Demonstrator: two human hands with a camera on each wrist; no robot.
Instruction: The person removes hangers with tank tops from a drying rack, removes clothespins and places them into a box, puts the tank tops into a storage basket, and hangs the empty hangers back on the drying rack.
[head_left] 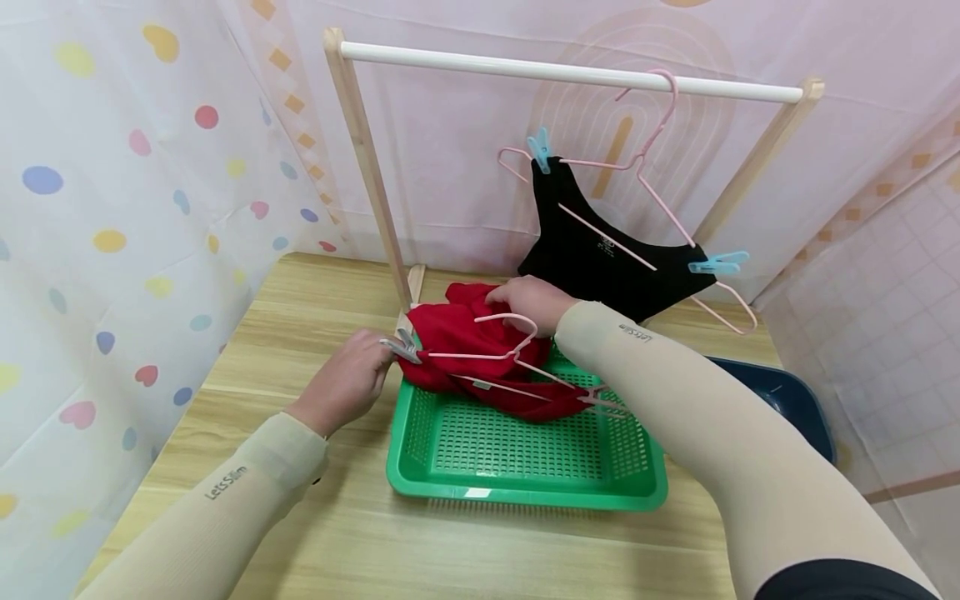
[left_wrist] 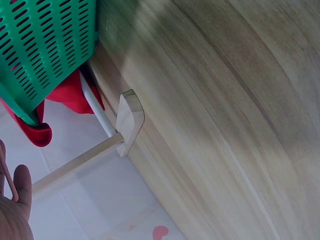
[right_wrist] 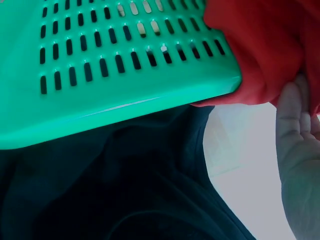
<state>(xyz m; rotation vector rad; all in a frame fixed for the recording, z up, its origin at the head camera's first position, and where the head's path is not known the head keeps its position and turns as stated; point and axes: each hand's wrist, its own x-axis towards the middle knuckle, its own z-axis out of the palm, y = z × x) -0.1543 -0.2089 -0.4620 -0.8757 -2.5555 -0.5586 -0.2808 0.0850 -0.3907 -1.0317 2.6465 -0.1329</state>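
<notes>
A red garment (head_left: 450, 332) lies bunched over the back of the green basket (head_left: 525, 498), some of it hanging past the rim. It is fastened to a pink hanger (head_left: 468, 357) by a grey clothespin (head_left: 405, 347) at the left and another clip at the right, partly hidden by the right forearm. My left hand (head_left: 348, 379) is at the hanger's left end beside the clothespin; the left wrist view shows pink wire between thumb and fingers. My right hand (head_left: 534, 302) grips the red cloth at the back, its fingertips sunk in the folds (right_wrist: 260, 55).
A white rail (head_left: 487, 62) on wooden posts stands behind the basket. From it hangs another pink hanger (head_left: 652, 150) with a black top (head_left: 592, 250) held by blue clothespins (head_left: 716, 263). A dark blue basin (head_left: 787, 400) sits to the right, partly behind my forearm.
</notes>
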